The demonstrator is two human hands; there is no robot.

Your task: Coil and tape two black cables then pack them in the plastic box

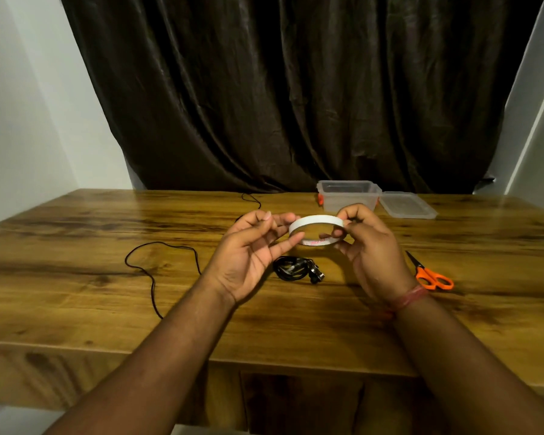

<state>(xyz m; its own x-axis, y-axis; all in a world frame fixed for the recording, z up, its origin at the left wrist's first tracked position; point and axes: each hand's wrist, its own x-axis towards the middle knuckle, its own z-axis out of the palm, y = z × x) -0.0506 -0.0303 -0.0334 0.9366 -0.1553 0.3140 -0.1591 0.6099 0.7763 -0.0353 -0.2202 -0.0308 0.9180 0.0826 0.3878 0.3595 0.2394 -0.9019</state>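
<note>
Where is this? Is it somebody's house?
Probably a room at home: a wooden table against a dark curtain and white walls, with orange scissors and a plastic box on it.

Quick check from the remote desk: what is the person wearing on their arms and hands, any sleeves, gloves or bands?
Both forearms are bare, no sleeves or gloves in view. The right hand has a reddish thread band around its wrist. The left hand and its wrist wear nothing. No rings visible on the fingers.

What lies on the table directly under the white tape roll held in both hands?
Below the white tape roll lies a coiled black cable on the wooden table. The left hand covers the coil's left edge.
</note>
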